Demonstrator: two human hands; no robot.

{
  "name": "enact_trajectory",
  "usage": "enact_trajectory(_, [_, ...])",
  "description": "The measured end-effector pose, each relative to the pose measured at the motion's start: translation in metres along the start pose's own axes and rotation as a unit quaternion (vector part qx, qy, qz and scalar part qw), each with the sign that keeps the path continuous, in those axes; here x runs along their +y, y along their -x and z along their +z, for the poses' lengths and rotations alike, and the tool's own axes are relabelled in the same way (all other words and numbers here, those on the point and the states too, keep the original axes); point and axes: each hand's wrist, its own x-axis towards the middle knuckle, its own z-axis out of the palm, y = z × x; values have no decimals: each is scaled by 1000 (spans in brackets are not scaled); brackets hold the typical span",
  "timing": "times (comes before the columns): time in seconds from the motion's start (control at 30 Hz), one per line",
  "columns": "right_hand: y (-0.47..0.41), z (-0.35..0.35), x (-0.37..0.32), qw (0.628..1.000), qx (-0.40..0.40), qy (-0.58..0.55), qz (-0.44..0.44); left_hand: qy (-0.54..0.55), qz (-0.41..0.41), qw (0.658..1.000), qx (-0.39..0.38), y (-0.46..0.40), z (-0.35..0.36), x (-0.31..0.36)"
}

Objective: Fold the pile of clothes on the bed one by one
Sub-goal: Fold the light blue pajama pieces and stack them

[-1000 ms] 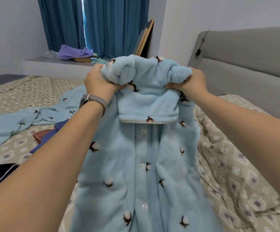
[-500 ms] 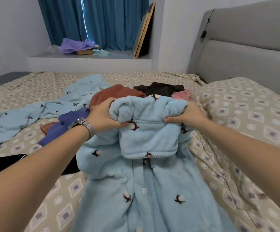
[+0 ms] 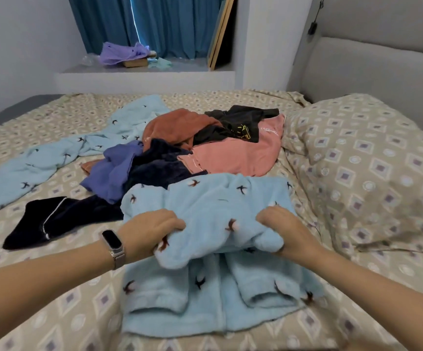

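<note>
Patterned pillow [image 3: 362, 158] by grey headboard [image 3: 382, 72]; teal curtains [image 3: 159, 24] behind a ledge [image 3: 139, 77]

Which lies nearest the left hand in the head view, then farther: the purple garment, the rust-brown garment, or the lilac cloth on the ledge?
From the left hand:
1. Purple garment, just beyond it.
2. Rust-brown garment, mid-pile.
3. Lilac cloth, on the ledge by the curtain.

You are in home bedroom: bed [image 3: 53, 312] under patterned sheet, matching pillow [image 3: 372, 158] against grey padded headboard [image 3: 372, 79], teal curtains [image 3: 169, 24] over window ledge [image 3: 139, 76], loose clothes pile [image 3: 205, 145] on mattress before you.
</note>
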Motion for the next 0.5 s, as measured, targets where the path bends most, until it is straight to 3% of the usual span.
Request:
enact_trajectory(0.13, [34,7,-11,993,-66,53,-83,7,66,988,-137,26,1,30])
enact_trajectory(0.23, [54,10,-21,989,-96,66,-93,51,11,966,-255,36,-2,46])
enact_trajectory(0.37, [71,0,-28,990,-108,57,-68,75,-42,940,-329,41,-10,52])
enact_trajectory(0.5, [82,-10,-31,974,-224,31,-16,77,-82,889,-445,45,-21,55])
